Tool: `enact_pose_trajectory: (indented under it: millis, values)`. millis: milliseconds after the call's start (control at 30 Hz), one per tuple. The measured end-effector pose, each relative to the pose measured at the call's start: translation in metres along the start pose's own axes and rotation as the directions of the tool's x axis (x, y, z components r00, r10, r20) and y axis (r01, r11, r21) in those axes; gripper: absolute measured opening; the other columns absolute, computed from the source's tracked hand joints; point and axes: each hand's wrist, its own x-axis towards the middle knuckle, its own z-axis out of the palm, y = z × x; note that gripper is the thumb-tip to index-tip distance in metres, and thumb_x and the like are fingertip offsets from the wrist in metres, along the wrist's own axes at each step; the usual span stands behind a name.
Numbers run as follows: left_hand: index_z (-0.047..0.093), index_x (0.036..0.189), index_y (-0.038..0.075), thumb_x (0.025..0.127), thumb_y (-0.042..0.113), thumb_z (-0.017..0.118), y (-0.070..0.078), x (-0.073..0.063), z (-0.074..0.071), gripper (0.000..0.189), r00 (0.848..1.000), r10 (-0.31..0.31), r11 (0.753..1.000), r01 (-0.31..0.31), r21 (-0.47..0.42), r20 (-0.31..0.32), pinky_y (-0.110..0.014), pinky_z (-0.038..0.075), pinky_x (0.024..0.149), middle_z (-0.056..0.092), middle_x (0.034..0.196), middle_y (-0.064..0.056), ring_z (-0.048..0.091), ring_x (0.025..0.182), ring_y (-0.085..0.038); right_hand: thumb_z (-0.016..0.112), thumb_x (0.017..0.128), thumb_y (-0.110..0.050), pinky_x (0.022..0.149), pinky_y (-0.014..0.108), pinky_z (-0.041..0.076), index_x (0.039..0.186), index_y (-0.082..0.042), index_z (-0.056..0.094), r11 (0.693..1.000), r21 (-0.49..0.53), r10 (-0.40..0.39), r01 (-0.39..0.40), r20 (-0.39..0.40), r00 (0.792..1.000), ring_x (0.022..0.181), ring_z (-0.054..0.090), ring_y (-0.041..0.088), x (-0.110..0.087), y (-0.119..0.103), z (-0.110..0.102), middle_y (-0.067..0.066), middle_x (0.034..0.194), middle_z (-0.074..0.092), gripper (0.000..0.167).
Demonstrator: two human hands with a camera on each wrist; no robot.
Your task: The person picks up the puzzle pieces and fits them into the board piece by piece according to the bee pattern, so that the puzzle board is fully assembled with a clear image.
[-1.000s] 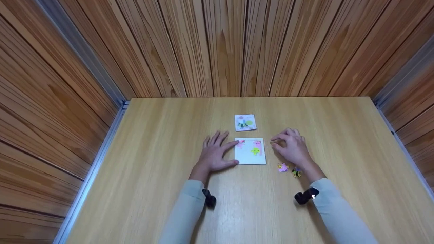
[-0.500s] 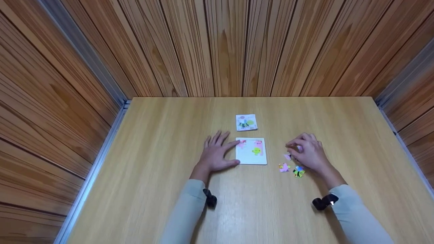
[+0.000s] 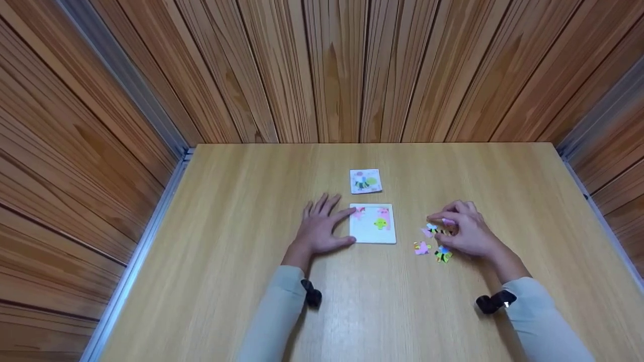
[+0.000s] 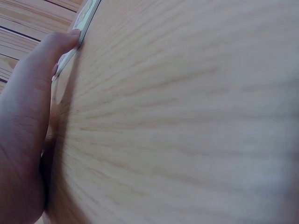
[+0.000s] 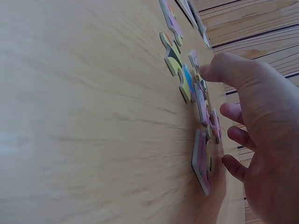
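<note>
Working at the table (image 3: 226, 226), resting the left hand (image 3: 319, 231) wide, holding nothing, touching the board (image 3: 365, 236) along its left edge; parting the right hand (image 3: 467, 232) at thumb and forefinger over puzzle pieces (image 3: 443, 255), lying between board and table's right edge, without showing whether touching any. Looking thin, probably handling light and stiff; best being pinched by opposite edges, sparing narrow tabs.
</note>
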Motion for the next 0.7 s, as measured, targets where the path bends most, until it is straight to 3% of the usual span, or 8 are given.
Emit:
enact_pose_trajectory:
  millis: [367,700]
  values:
    - [0.046,0.172,0.043,0.096,0.078,0.062,0.0012,-0.0004,0.0003,0.086,1.0,-0.002,1.0,0.002,0.0,0.0,-0.077,0.007,0.14,0.024,0.191,-0.007,0.011,0.179,-0.044,0.087,0.093,-0.014,0.103,0.055,0.031,0.125,-0.014,0.086,0.999,-0.005,0.032,-0.032,0.029,0.999,0.131,0.042,0.038,0.0008,0.0013,0.0019,0.016,0.136,0.059,0.031]
    - [0.046,0.172,0.042,0.095,0.078,0.062,-0.0004,0.0005,0.0005,0.086,1.0,0.003,1.0,-0.003,-0.005,0.002,-0.077,0.006,0.14,0.023,0.191,-0.007,0.01,0.179,-0.044,0.09,0.096,-0.033,0.102,0.055,0.036,0.132,-0.014,0.084,0.998,-0.029,0.051,-0.051,0.012,0.999,0.131,0.042,0.037,0.0007,0.0016,0.0022,0.016,0.137,0.058,0.041]
